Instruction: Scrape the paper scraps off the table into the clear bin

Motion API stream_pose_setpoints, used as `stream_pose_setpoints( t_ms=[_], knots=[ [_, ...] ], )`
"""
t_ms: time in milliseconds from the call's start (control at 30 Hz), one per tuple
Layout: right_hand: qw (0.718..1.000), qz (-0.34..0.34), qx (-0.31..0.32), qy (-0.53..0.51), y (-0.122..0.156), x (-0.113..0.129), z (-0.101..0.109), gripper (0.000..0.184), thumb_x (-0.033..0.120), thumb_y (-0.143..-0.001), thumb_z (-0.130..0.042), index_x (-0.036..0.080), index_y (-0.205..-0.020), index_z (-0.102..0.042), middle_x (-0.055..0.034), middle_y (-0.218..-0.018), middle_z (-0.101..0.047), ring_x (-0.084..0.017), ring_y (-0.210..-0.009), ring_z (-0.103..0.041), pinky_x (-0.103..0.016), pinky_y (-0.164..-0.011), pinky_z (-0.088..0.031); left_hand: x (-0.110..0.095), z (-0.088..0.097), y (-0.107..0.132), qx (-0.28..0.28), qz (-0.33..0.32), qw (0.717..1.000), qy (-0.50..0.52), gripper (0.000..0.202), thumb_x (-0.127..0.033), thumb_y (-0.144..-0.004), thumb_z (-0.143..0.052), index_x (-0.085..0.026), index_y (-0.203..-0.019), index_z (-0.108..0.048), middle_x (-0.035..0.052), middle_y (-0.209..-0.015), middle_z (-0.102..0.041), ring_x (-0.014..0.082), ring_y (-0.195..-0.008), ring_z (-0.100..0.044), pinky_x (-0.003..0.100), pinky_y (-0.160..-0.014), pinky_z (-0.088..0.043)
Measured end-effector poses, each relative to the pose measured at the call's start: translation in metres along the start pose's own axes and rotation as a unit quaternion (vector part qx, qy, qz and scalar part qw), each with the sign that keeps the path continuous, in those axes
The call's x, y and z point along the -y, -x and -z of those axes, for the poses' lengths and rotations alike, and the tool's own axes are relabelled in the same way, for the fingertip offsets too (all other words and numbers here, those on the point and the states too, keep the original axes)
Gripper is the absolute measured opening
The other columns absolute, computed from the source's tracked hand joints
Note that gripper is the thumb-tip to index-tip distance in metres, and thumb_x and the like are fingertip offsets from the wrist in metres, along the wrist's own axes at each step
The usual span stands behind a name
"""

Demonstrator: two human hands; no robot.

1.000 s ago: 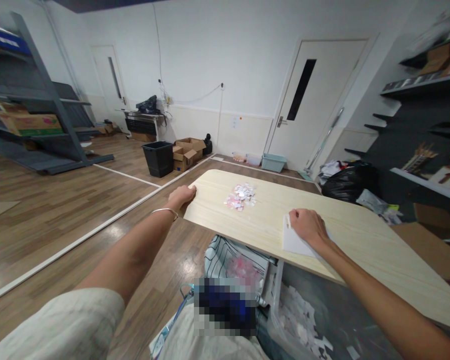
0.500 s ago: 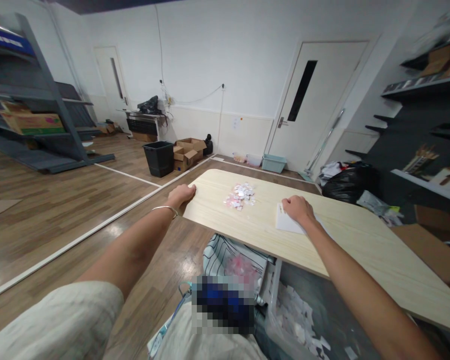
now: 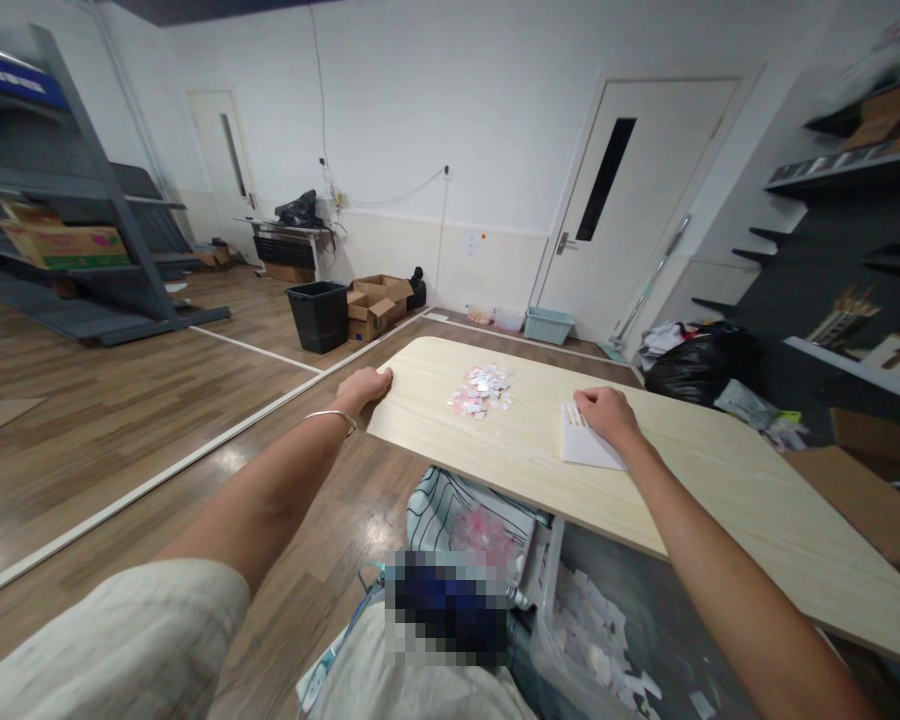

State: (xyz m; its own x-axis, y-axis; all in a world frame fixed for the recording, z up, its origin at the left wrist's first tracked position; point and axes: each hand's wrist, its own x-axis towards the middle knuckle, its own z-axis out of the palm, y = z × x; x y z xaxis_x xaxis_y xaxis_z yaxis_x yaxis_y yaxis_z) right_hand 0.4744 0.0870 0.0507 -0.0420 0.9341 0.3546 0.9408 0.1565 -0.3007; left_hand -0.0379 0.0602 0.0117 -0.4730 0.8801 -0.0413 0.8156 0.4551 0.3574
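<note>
My left hand point(image 3: 365, 386) is curled over the left corner of a pale wooden tabletop point(image 3: 727, 500) and grips its edge. My right hand point(image 3: 606, 415) rests closed on a white sheet point(image 3: 585, 447) lying flat on the tabletop, fingers bent and pressed down on the sheet's far end. A small heap of pink and white paper bits point(image 3: 481, 390) lies on the board between my hands, nearer the far edge.
Below the near edge sits a bin or bag of paper scraps point(image 3: 600, 630) beside a striped bag point(image 3: 450, 515). A black bin point(image 3: 317, 316), cardboard boxes point(image 3: 375, 300), a black rubbish bag point(image 3: 701, 365), grey shelving point(image 3: 82, 240) and a door point(image 3: 622, 200) stand around.
My right hand slid the white sheet away from the table's near edge, farther onto the board, then slightly right. My left hand stayed on the corner.
</note>
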Motion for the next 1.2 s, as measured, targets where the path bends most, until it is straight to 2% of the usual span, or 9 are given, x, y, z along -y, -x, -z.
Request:
stream_pose_setpoints(
  t_ms=[167, 300, 467, 700, 967, 1200],
  knots=[
    [0.998, 0.024, -0.053, -0.033, -0.002, -0.008, 0.001, 0.037, 0.043, -0.109, -0.065, 0.029, -0.078, -0.078, -0.0187, -0.099, -0.093, -0.037, -0.101, -0.084, -0.042, -0.087, -0.057, 0.000, 0.000, 0.001, -0.001, -0.002, 1.000, 0.002, 0.077, -0.059, -0.129, -0.045, -0.008, -0.164, -0.091, 0.0309, -0.171, -0.083, 0.0476, -0.158, -0.085, 0.046, -0.122, -0.069],
    [0.993, 0.063, -0.090, -0.052, -0.006, -0.012, 0.002, 0.028, 0.047, -0.109, -0.064, 0.028, -0.098, -0.082, -0.0208, -0.117, -0.095, -0.041, -0.116, -0.083, -0.049, -0.103, -0.063, -0.001, 0.000, 0.003, -0.002, 0.000, 1.000, 0.002, 0.078, -0.060, -0.128, -0.045, -0.009, -0.164, -0.091, 0.0312, -0.171, -0.083, 0.0481, -0.157, -0.085, 0.046, -0.120, -0.070],
    [0.986, 0.118, -0.099, -0.059, -0.007, -0.011, -0.003, 0.028, 0.052, -0.110, -0.066, 0.027, -0.111, -0.080, -0.0240, -0.130, -0.091, -0.044, -0.127, -0.080, -0.058, -0.118, -0.063, -0.002, 0.003, 0.006, 0.001, 0.006, 1.000, 0.004, 0.080, -0.061, -0.129, -0.044, -0.008, -0.169, -0.088, 0.0313, -0.175, -0.081, 0.0484, -0.161, -0.083, 0.048, -0.123, -0.069],
    [0.987, 0.140, -0.064, -0.047, -0.004, -0.005, -0.013, 0.035, 0.055, -0.113, -0.065, 0.026, -0.118, -0.085, -0.0191, -0.118, -0.084, -0.042, -0.121, -0.081, -0.057, -0.114, -0.065, -0.003, 0.004, 0.008, 0.004, 0.008, 1.000, 0.004, 0.081, -0.061, -0.129, -0.042, -0.007, -0.169, -0.088, 0.0318, -0.174, -0.081, 0.0476, -0.161, -0.083, 0.046, -0.123, -0.068],
    [0.990, 0.126, -0.050, -0.027, 0.000, -0.004, -0.010, 0.041, 0.061, -0.113, -0.068, 0.026, -0.127, -0.086, -0.0173, -0.122, -0.080, -0.043, -0.118, -0.079, -0.058, -0.113, -0.064, -0.003, 0.003, 0.008, 0.000, 0.003, 1.000, 0.009, 0.082, -0.061, -0.126, -0.043, -0.008, -0.168, -0.088, 0.0310, -0.172, -0.082, 0.0496, -0.160, -0.083, 0.050, -0.123, -0.069],
    [0.986, 0.154, -0.047, -0.048, 0.000, -0.001, -0.007, 0.044, 0.055, -0.115, -0.062, 0.024, -0.133, -0.088, -0.0178, -0.126, -0.079, -0.041, -0.118, -0.081, -0.054, -0.111, -0.064, -0.002, 0.004, 0.007, -0.002, -0.003, 1.000, 0.002, 0.079, -0.059, -0.126, -0.043, -0.009, -0.165, -0.090, 0.0302, -0.169, -0.084, 0.0468, -0.156, -0.086, 0.044, -0.118, -0.070]
  ],
)
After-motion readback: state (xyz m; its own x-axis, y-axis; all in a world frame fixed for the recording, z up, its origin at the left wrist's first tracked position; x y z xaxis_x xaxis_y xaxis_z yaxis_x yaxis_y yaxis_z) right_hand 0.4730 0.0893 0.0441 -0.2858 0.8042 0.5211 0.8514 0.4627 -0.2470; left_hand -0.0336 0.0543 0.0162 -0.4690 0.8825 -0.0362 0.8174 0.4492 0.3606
